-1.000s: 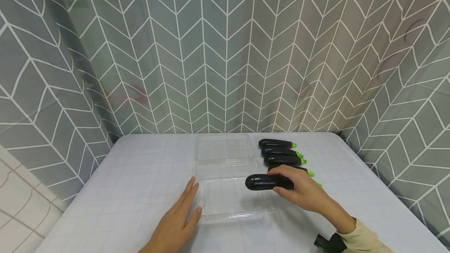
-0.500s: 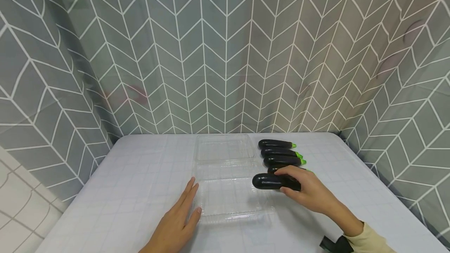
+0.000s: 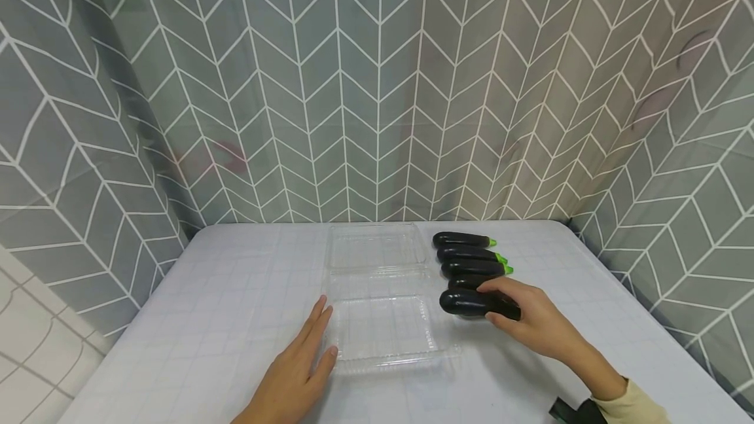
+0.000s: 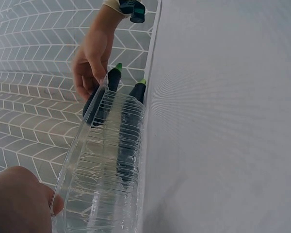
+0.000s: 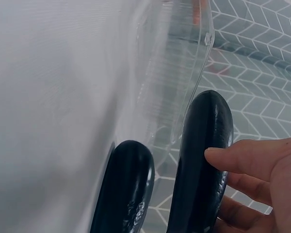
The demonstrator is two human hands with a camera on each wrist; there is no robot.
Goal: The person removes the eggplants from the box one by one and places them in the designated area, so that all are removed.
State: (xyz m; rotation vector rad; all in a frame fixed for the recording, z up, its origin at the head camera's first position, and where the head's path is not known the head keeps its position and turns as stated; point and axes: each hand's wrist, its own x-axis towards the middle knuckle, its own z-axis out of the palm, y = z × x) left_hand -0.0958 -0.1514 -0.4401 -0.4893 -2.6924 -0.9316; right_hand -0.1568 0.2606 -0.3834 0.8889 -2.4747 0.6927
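My right hand (image 3: 533, 316) grips a glossy black eggplant (image 3: 471, 303) across its stem half, thumb on the near side and fingers on the far side. The stem end is hidden by the hand in the head view. In the right wrist view, this held eggplant (image 5: 199, 160) is raised off the table, beside another eggplant (image 5: 126, 194) that lies lower. An open, clear plastic clamshell container (image 3: 383, 358) lies left of the held eggplant. My left hand (image 3: 297, 362) lies along the container's left edge with straight fingers; the fingertips appear to touch its rim.
Several more eggplants (image 3: 471, 269) with green stems lie in a row right of the container. The container's lid half (image 3: 377, 247) lies flat behind its near half. Patterned curtains (image 3: 377, 116) border the white table (image 3: 218, 319) at the back and sides.
My right hand has moved to the right with the eggplant, from over the container's right part to beyond its right edge. The left hand has stayed put.
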